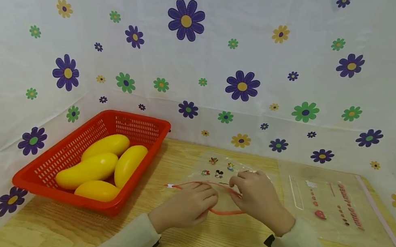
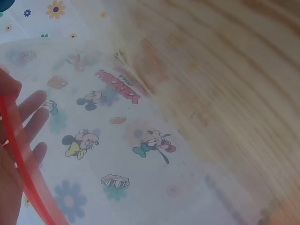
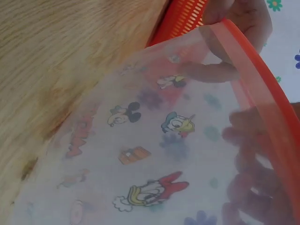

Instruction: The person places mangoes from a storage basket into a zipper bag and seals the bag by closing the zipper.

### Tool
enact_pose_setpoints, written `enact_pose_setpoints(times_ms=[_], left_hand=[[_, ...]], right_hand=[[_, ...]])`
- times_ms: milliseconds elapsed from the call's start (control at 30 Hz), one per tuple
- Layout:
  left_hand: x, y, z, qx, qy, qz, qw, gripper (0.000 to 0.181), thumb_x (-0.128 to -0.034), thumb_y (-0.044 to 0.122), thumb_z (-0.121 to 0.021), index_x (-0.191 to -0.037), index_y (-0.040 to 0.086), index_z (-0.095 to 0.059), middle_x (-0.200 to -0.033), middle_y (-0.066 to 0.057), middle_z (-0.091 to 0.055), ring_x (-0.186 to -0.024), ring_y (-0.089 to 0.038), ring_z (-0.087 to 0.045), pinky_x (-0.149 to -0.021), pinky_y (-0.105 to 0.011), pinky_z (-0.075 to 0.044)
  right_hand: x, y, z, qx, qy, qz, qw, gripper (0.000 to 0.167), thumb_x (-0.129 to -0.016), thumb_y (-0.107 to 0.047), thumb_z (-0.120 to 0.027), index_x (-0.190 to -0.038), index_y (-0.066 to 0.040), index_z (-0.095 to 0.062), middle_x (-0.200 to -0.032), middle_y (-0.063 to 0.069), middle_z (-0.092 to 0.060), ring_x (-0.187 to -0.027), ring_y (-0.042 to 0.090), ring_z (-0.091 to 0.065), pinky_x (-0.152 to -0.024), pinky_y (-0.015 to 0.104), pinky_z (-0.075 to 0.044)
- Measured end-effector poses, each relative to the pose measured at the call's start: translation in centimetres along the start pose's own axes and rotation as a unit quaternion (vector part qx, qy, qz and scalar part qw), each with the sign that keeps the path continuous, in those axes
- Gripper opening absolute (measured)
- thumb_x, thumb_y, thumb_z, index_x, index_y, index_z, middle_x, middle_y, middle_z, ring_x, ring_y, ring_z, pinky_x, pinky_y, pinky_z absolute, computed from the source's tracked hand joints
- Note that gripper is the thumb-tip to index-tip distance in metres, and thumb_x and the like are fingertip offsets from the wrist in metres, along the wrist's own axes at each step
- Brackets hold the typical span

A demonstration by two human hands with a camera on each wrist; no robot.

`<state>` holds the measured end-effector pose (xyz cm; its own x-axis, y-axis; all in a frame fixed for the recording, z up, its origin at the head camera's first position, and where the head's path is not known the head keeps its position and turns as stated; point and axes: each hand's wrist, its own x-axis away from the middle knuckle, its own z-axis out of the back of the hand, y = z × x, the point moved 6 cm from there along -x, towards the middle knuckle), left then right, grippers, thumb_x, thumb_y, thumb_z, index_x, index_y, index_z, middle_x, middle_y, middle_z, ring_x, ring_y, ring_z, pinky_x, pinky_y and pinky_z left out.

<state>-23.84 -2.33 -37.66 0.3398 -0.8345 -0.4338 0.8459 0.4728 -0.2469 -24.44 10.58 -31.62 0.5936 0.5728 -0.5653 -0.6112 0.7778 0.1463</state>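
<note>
A clear zipper bag (image 1: 215, 167) with cartoon prints lies on the table, its orange-red zip edge spread into a loop towards the person. My left hand (image 1: 189, 204) grips that edge on the left. Opposite it, my right hand (image 1: 256, 193) holds the edge, fingers bent. In the left wrist view the printed film of the bag (image 2: 117, 159) fills the middle, with a hand (image 2: 14, 154) behind the red strip. Through the bag's film (image 3: 140, 136) in the right wrist view, curled fingers (image 3: 253, 173) show dimly. A white slider (image 1: 170, 186) sits at the zip's left end.
To the left stands a red plastic basket (image 1: 165, 136) holding several smooth yellow oblong fruits (image 1: 88, 170). A second clear bag (image 1: 325, 227) with a pink zip strip (image 1: 380, 215) lies flat on the wooden table (image 1: 221, 244) at right. Behind hangs a flower-patterned sheet (image 1: 209, 59).
</note>
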Motion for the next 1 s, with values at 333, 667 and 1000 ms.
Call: enact_pose_setpoints(times_ms=[333,667,1000], left_hand=[[0.1,0.8,-1.1,0.003,-0.072,-0.018,0.9973,0.027,-0.0836,0.029,-0.065,-0.108,0.02,-0.058,-0.091,0.011,-0.065,-0.088,-0.008,-0.062,-0.094,-0.031,-0.047],[0.3,0.8,-1.3,0.002,-0.106,-0.024,0.9941,0.03,-0.0816,0.032,-0.07,-0.111,0.027,-0.064,-0.09,0.009,-0.066,-0.086,-0.01,-0.063,-0.093,-0.031,-0.048],[0.8,0.5,-1.7,0.006,-0.101,-0.042,0.9939,0.025,-0.079,0.029,-0.071,-0.103,0.026,-0.066,-0.084,0.01,-0.066,-0.08,-0.008,-0.062,-0.089,-0.031,-0.049]], right_hand=[[0.1,0.9,0.5,-0.043,0.084,-0.066,0.9934,0.012,-0.07,-0.009,-0.076,-0.073,-0.012,-0.065,-0.054,-0.006,-0.052,-0.048,0.003,-0.039,-0.05,0.021,-0.033],[0.0,1.4,1.5,-0.046,0.141,-0.073,0.9861,0.016,-0.068,-0.007,-0.078,-0.073,-0.009,-0.063,-0.057,-0.003,-0.054,-0.051,0.01,-0.045,-0.052,0.027,-0.041],[-0.2,2.2,2.7,-0.053,0.189,-0.068,0.9782,0.014,-0.068,-0.005,-0.076,-0.073,-0.007,-0.063,-0.057,-0.001,-0.055,-0.052,0.012,-0.046,-0.052,0.029,-0.04]])
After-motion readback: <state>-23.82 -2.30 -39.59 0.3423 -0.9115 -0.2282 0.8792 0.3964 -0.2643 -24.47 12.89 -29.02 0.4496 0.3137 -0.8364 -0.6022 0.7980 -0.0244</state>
